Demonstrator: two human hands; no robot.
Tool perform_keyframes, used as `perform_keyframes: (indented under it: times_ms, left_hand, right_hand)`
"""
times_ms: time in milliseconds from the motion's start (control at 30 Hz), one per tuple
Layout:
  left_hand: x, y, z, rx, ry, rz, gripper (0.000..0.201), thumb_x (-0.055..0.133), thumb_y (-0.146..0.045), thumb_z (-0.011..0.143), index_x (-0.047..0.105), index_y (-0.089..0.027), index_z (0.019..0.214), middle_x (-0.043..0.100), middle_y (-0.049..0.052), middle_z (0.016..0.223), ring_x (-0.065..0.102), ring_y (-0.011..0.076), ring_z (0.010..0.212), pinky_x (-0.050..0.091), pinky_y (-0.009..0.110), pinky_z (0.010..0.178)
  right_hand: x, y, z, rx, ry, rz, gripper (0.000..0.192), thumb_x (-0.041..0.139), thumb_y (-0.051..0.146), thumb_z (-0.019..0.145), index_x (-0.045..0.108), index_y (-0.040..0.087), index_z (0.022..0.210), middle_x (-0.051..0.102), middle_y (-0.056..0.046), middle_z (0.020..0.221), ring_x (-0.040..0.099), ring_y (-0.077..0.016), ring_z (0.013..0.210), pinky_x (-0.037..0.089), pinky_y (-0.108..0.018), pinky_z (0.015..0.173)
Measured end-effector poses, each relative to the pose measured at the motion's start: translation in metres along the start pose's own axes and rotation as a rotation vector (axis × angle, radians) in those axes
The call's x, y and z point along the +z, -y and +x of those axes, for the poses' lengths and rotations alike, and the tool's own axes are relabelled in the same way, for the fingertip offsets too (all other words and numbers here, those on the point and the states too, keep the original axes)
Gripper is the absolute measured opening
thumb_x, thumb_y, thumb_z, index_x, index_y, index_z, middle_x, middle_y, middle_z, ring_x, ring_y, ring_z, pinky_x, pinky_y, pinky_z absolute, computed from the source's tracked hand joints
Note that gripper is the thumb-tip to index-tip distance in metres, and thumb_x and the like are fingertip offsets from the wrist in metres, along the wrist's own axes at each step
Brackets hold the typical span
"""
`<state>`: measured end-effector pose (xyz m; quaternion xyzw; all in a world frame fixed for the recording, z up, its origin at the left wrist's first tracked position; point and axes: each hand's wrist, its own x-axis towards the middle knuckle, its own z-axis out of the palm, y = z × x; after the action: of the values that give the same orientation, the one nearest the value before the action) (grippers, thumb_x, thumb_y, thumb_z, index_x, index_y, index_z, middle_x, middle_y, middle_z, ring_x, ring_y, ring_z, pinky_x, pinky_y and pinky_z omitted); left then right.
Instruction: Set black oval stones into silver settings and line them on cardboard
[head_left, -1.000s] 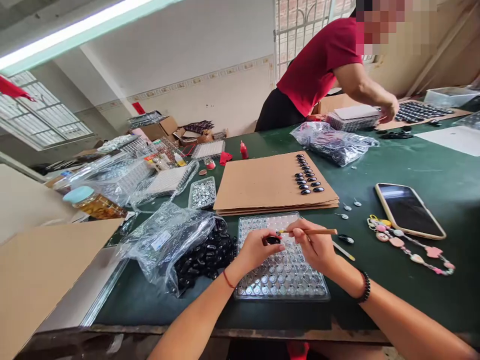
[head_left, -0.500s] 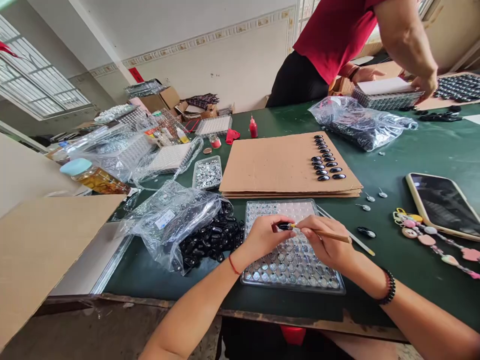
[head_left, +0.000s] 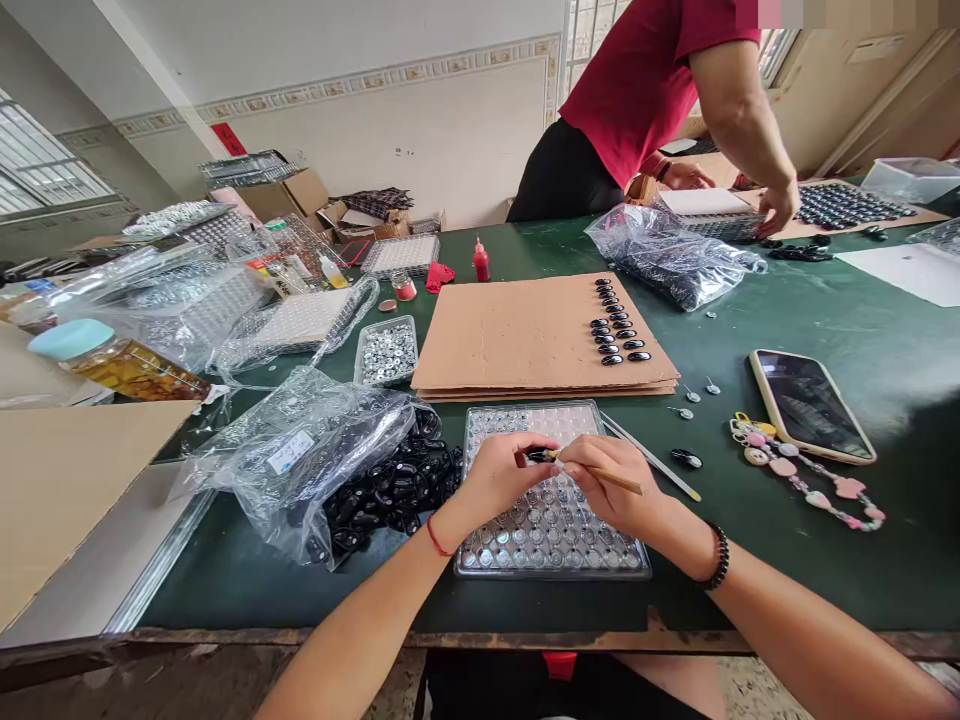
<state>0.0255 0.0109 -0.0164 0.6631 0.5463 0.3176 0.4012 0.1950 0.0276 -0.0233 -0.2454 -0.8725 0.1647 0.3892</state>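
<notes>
Pinched between the fingertips of my left hand [head_left: 495, 475] is a small glossy black oval piece [head_left: 538, 455]. My right hand [head_left: 616, 492] grips a thin wooden stick [head_left: 616, 480] like a pencil, its tip at the black piece. Whether the tip touches it is hard to tell. Both hands hover over a clear plastic tray [head_left: 551, 562] with rows of round cups holding small shiny discs. To the left, a heap of black oval pieces [head_left: 390, 490] spills from a clear plastic bag [head_left: 300, 440]. Black pieces stand in rows on stacked cardboard [head_left: 517, 335] beyond the tray.
A tub of small metal discs [head_left: 386, 350] sits left of the cardboard. A white stick [head_left: 652, 458], a phone [head_left: 810, 405] and a beaded strap [head_left: 814, 490] lie to the right. Across the table a person in a red shirt [head_left: 637, 90] handles stacked trays.
The view has turned slightly right, so everything sits further left in the picture. My hands keep the same hold on the black piece and the wooden stick.
</notes>
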Motion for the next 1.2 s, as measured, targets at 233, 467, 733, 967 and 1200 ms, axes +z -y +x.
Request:
perform_keyframes:
  times_ms: [233,467,733,967,1200]
  left_hand:
    - [0.002,-0.001,0.002,-0.037,-0.074,0.028,0.026,0.054,-0.035,0.073,0.067,-0.017,0.085,0.062,0.001,0.063,0.043,0.0105,0.048,0.032,0.021,0.047]
    - [0.006,-0.001,0.003,-0.079,-0.042,-0.143,0.028,0.059,-0.038,0.070,0.064,-0.014,0.083,0.063,0.005,0.071,0.053,0.0152,0.060,0.036,0.023,0.050]
    - [0.003,0.003,0.003,-0.110,-0.045,-0.035,0.039,0.059,-0.042,0.068,0.062,-0.015,0.097,0.052,-0.001,0.053,0.040,0.0120,0.046,0.027,0.022,0.044]
    - [0.003,0.001,0.001,-0.054,-0.075,0.172,0.036,0.054,-0.040,0.073,0.062,-0.017,0.098,0.054,0.001,0.058,0.036,0.0122,0.047,0.028,0.024,0.047]
    - [0.007,-0.002,-0.001,-0.007,-0.128,0.094,0.034,0.058,-0.029,0.070,0.057,-0.024,0.103,0.066,0.002,0.079,0.038,0.0105,0.044,0.031,0.023,0.047]
  right_hand:
    - [0.005,0.003,0.002,-0.050,0.034,-0.111,0.019,0.035,0.022,0.088,0.052,0.017,0.082,0.058,-0.005,0.069,0.050,-0.0135,0.059,0.039,-0.026,0.056]
    - [0.002,-0.001,0.018,0.455,-0.139,0.536,0.037,0.020,0.036,0.090,0.041,0.018,0.065,0.045,0.002,0.055,0.046,-0.0097,0.045,0.038,-0.022,0.044]
    - [0.003,-0.008,0.022,0.542,-0.176,0.398,0.009,0.052,0.026,0.077,0.051,0.017,0.074,0.054,0.002,0.065,0.047,-0.0087,0.055,0.035,-0.018,0.048]
    - [0.005,-0.010,0.021,0.506,0.032,0.482,0.017,0.058,0.013,0.069,0.061,0.017,0.085,0.064,-0.001,0.080,0.057,-0.0133,0.075,0.041,-0.021,0.064]
    - [0.013,-0.019,0.018,0.553,0.035,0.526,0.030,0.060,0.012,0.065,0.059,0.017,0.095,0.062,-0.001,0.080,0.056,-0.0139,0.072,0.043,-0.021,0.059]
